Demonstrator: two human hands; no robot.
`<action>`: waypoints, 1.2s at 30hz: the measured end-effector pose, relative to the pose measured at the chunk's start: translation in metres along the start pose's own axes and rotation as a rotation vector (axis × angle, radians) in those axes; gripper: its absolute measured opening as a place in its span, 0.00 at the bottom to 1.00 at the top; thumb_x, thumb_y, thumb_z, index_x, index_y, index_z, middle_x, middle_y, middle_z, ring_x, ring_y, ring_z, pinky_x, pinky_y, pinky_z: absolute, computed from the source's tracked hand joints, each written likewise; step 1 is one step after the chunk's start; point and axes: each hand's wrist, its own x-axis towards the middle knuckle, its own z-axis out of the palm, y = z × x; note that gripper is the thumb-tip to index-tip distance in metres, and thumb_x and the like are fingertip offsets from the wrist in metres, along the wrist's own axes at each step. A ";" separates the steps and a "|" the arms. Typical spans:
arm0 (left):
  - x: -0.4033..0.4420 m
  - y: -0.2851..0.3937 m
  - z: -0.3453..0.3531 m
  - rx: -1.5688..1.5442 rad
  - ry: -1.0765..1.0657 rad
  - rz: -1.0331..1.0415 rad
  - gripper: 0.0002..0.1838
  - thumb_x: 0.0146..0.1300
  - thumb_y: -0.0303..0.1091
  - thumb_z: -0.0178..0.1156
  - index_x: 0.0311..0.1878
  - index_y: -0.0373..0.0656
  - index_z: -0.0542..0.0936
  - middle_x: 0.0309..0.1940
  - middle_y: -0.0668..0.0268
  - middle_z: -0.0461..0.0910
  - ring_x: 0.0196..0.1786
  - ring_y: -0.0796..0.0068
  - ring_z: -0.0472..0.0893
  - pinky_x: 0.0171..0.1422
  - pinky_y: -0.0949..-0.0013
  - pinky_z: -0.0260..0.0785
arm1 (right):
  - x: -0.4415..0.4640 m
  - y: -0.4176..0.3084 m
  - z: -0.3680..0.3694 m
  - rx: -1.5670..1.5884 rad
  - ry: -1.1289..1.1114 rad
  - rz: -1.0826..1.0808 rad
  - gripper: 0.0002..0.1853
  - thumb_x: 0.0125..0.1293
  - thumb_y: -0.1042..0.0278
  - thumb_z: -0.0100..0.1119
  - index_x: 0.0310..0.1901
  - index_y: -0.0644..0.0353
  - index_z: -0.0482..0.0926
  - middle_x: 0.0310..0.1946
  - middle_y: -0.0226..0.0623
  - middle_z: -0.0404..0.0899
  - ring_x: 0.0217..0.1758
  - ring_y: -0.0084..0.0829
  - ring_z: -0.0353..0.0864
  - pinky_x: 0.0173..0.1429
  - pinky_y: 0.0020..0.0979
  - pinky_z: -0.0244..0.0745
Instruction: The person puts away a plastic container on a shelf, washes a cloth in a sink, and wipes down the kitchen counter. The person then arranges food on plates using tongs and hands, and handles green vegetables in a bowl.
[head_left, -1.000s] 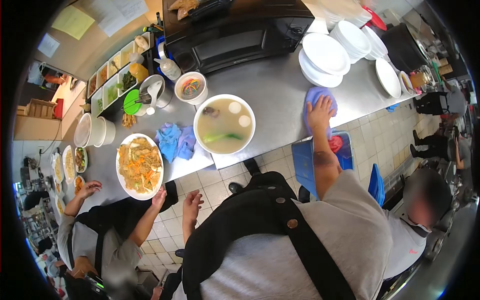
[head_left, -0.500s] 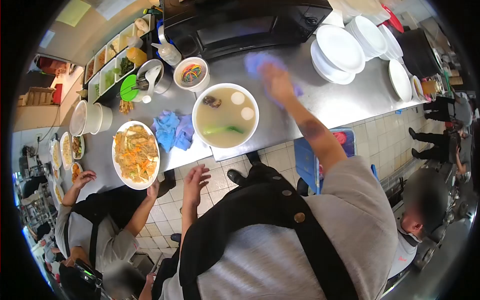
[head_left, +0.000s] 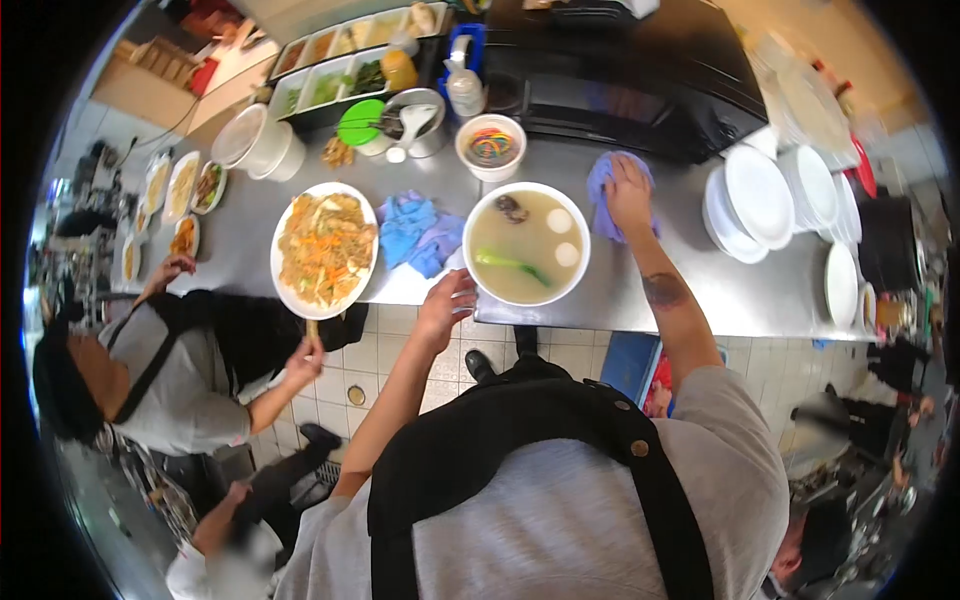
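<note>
My right hand (head_left: 628, 195) presses on a purple cloth (head_left: 603, 185) on the steel counter, its fingers over the fabric. Left of it stands a large white bowl (head_left: 468, 252) of cloudy soup, with two pale round slices, a dark piece and a green stalk. My left hand (head_left: 443, 308) is at the counter's front edge by the bowl's lower left side, fingers loosely curved and apart with nothing in them. Whether its fingertips touch the bowl I cannot tell. Crumpled blue and purple cloths (head_left: 418, 235) lie just beyond that hand.
A plate of noodles (head_left: 328, 250) sits at the left, near a co-worker's hand (head_left: 305, 360). Behind are a tub of rubber bands (head_left: 491, 147), a squeeze bottle (head_left: 464, 88) and a black appliance (head_left: 620, 90). White plates (head_left: 760, 197) are stacked at right.
My right hand has drawn the purple cloth nearer across the counter. My left hand has come up to the counter edge beside the bowl. The view has shifted; the co-worker's hand is lower, below the noodle plate.
</note>
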 end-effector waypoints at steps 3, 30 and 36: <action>0.001 -0.005 -0.002 -0.046 0.014 0.000 0.28 0.65 0.55 0.45 0.59 0.44 0.70 0.50 0.63 0.73 0.47 0.71 0.73 0.52 0.64 0.65 | 0.022 -0.036 0.034 -0.049 -0.061 -0.094 0.26 0.64 0.58 0.50 0.63 0.52 0.65 0.64 0.39 0.63 0.70 0.38 0.57 0.70 0.48 0.48; -0.022 -0.023 -0.239 -0.486 0.760 0.206 0.22 0.66 0.46 0.40 0.51 0.37 0.69 0.39 0.54 0.78 0.38 0.61 0.80 0.44 0.58 0.72 | -0.135 0.033 -0.133 0.102 -0.134 0.217 0.20 0.67 0.65 0.47 0.59 0.62 0.69 0.58 0.52 0.68 0.62 0.51 0.66 0.65 0.41 0.60; -0.013 -0.016 -0.265 -0.293 0.688 0.211 0.19 0.65 0.39 0.40 0.45 0.31 0.72 0.31 0.56 0.79 0.30 0.64 0.80 0.36 0.61 0.76 | -0.208 -0.009 -0.057 0.104 -0.074 0.151 0.22 0.66 0.69 0.44 0.62 0.51 0.68 0.66 0.48 0.60 0.71 0.51 0.53 0.72 0.44 0.47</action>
